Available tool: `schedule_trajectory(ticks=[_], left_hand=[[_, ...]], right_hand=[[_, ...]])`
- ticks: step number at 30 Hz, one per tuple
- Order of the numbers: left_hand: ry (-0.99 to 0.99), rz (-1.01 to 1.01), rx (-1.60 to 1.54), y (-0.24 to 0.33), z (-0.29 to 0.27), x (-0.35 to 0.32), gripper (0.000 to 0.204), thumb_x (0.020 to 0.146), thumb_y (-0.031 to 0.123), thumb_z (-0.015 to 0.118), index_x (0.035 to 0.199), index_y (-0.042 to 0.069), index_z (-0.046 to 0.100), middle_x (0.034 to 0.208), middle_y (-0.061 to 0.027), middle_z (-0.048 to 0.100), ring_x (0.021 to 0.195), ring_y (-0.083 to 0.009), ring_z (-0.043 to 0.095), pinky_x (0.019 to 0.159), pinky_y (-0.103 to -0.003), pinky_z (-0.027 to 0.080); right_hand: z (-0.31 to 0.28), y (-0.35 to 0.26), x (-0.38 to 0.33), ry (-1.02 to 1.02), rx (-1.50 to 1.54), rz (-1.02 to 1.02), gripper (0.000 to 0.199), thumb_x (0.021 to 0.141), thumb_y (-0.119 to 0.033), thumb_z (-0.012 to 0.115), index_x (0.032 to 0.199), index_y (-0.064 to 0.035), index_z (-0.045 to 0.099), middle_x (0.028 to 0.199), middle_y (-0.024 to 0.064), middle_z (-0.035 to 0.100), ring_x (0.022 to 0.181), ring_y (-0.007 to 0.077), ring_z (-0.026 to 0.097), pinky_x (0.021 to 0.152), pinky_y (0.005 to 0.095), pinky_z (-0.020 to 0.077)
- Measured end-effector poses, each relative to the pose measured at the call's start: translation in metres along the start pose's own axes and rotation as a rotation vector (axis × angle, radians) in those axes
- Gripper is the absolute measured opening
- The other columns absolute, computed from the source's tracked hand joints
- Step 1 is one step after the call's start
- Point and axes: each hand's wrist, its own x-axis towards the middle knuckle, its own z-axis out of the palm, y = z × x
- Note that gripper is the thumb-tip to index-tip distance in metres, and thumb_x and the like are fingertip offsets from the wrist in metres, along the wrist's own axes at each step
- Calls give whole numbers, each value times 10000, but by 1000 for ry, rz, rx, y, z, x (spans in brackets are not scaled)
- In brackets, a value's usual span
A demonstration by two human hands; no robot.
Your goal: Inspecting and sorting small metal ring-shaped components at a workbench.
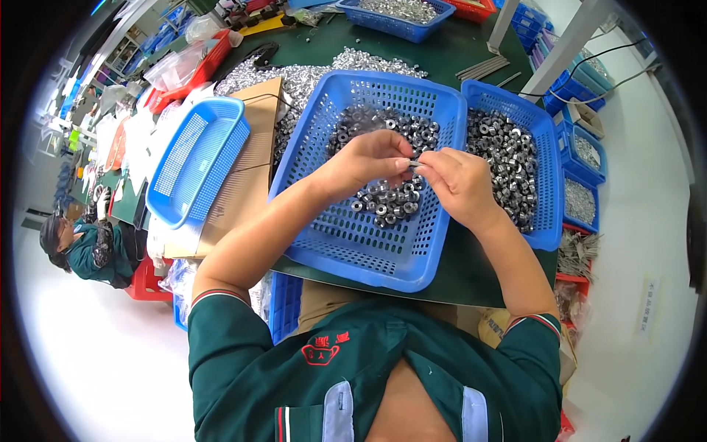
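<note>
Metal part [414, 163], perhaps a pin, sits pinched by left hand [370, 160] and right hand [464, 186], metal rings [387, 204] beneath them.

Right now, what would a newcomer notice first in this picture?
Probably the large blue basket in the centre, where the left hand and right hand meet above metal rings, pinching a small piece. A second blue basket stands at right, and a shiny metal heap lies behind.
</note>
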Motion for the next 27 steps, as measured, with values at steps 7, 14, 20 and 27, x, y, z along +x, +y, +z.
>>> schedule_trajectory(ticks=[7, 14, 20, 27], left_hand=[[-80, -178, -320, -6, -3, -1, 193, 935, 225, 567, 972, 37, 546, 789, -55, 606, 665, -105, 528, 605, -227, 412], [83, 19, -87, 3, 8, 3, 157, 936, 169, 569, 991, 22, 574, 791, -26, 597, 690, -95, 537, 637, -240, 442], [119, 130, 243, 15, 13, -1, 166, 908, 89, 592, 1044, -5, 576, 845, -25, 612, 788, -77, 576, 715, -215, 474], [241, -22, -249, 4, -19, 11, 127, 854, 50, 578, 963, -14, 564, 898, -98, 638, 875, -188, 642, 746, -305, 532]], right_hand=[[0, -5, 1, -12, -197, -207, 114, 789, -135, 659, 760, -80, 563, 619, 59, 520, 552, 239, 562, 460, 342, 431], [6, -5, 1, 13, -67, 18, 121, 853, -167, 623, 793, -72, 577, 612, 86, 559, 541, 273, 582, 457, 361, 426], [0, -2, 1, -80, 168, 262, 242, 892, -220, 598, 728, -42, 579, 577, 122, 554, 491, 259, 549, 463, 335, 410], [-2, -4, 1, -46, 351, 454, 317, 934, -266, 564, 762, -1, 587, 546, 79, 520, 493, 120, 479, 478, 283, 382]])
